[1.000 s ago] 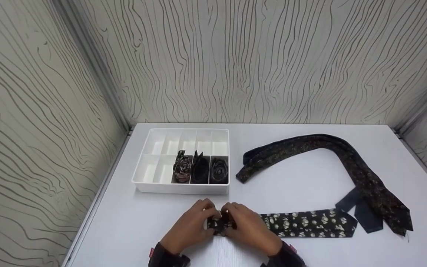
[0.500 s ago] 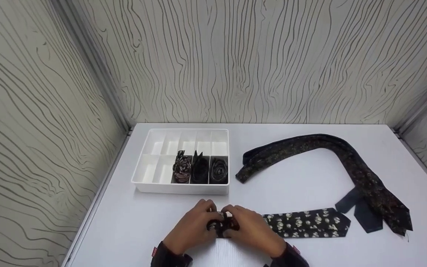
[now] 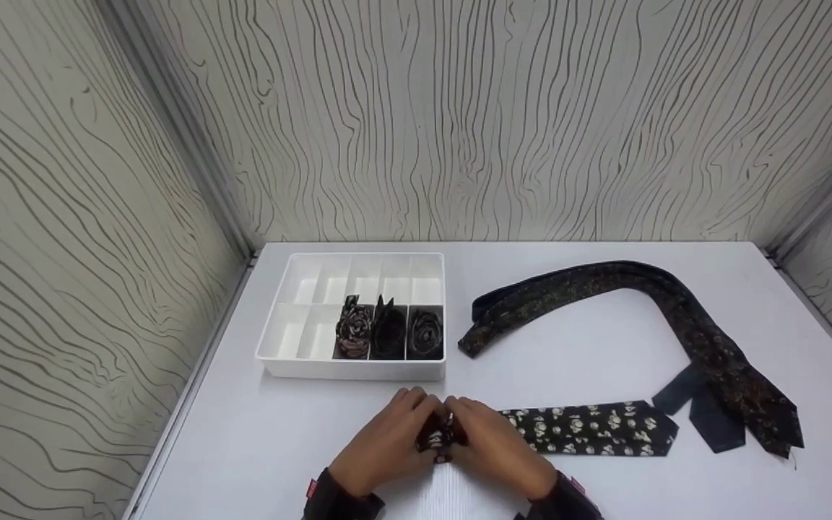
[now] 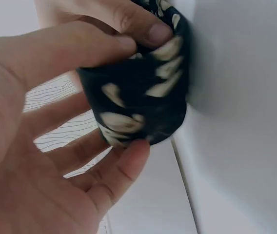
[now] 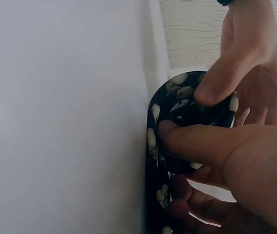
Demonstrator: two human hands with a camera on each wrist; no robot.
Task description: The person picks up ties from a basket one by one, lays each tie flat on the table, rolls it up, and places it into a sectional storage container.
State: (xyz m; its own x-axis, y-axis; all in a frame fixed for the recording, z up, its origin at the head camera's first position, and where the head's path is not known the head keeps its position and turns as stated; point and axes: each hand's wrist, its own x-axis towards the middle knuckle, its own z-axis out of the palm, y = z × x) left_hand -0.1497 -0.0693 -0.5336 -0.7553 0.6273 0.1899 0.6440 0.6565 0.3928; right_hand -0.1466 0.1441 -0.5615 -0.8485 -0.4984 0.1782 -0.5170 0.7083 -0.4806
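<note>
A black necktie [image 3: 596, 431] with a cream floral print lies across the front of the table, its wide pointed end flat on the right. Its other end is wound into a roll [image 4: 133, 102] between my two hands. My left hand [image 3: 391, 444] grips the roll's left side, thumb over one edge and fingers around the outside. From the right, my right hand [image 3: 492, 444] holds it too. In the right wrist view the roll [image 5: 211, 114] stands on edge on the table, thumbs from both hands pressing into its coiled side.
A white divided box [image 3: 351, 370] stands behind my hands. Three dark rolled neckties [image 3: 353, 330] fill the front right compartments. A dark patterned necktie [image 3: 719, 347], with navy ends [image 3: 717, 426] beneath it, curves over the right side of the table. Patterned panels [image 3: 416, 130] enclose the table.
The roll has turned between my hands, which have drawn closer together. The floral necktie's wide end has shifted left, away from the dark patterned one.
</note>
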